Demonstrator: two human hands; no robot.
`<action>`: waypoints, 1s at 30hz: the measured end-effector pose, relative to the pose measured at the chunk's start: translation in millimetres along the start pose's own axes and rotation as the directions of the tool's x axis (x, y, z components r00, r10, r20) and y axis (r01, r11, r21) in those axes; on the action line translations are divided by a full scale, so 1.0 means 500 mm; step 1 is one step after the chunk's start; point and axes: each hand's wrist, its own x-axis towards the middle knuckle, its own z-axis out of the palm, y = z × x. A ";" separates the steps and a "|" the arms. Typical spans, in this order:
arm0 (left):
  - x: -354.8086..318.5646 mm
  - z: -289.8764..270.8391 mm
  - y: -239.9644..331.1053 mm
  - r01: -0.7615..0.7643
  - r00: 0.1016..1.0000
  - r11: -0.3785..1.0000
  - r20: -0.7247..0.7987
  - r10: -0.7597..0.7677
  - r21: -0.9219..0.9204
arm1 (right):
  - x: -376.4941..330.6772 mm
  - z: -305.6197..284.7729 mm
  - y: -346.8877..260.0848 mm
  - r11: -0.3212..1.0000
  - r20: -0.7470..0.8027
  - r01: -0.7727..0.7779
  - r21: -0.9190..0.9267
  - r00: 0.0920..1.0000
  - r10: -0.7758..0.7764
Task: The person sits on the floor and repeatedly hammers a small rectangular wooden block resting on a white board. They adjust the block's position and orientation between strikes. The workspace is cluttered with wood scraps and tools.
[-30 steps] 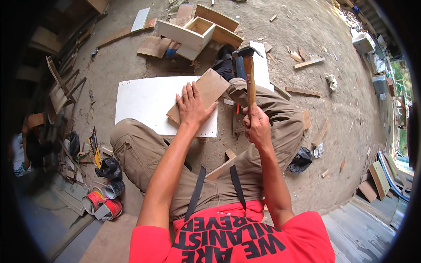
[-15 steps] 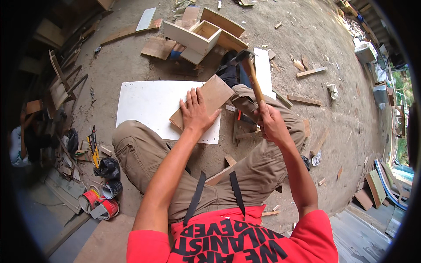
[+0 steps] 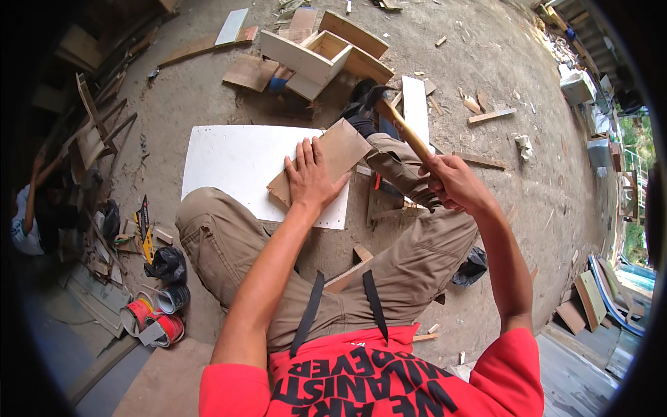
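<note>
My left hand (image 3: 310, 174) lies spread flat over a brown wooden board (image 3: 340, 147), pressing on its left part. Beneath that board is a large white panel (image 3: 233, 163), lying between my knees and the scrap ahead. In my right hand (image 3: 455, 182) is a claw hammer (image 3: 406, 132), gripped round its wooden handle. The hammer's dark head is raised near my shoe, beyond the board's far right corner, and touches neither board nor panel.
A part-built wooden box (image 3: 316, 62) stands ahead among loose planks. To the left are paint cans (image 3: 163, 326), a yellow handsaw (image 3: 144, 233) and a black plastic bag (image 3: 167, 264). Another person (image 3: 31, 215) is at the far left. Wood offcuts (image 3: 491, 115) lie at right.
My right hand has moved right and a little toward me with the hammer, whose handle now leans further over. My left hand stays on the board.
</note>
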 end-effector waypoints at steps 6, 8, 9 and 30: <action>0.007 0.003 0.000 0.006 1.000 1.000 0.018 -0.006 -0.003 | 0.014 0.012 -0.010 0.993 -0.038 -0.016 -0.120 0.999 0.011; 0.002 0.005 -0.002 0.015 1.000 1.000 0.028 -0.015 0.003 | 0.007 -0.015 -0.032 0.963 -0.018 -0.122 -0.240 0.992 0.121; 0.000 0.005 -0.001 0.011 1.000 1.000 0.018 -0.011 -0.002 | 0.002 -0.021 -0.041 0.968 -0.035 -0.155 -0.197 0.988 0.151; 0.000 0.007 0.003 0.024 1.000 1.000 0.015 -0.024 -0.014 | 0.016 0.002 -0.014 1.000 0.002 0.014 -0.015 1.000 -0.014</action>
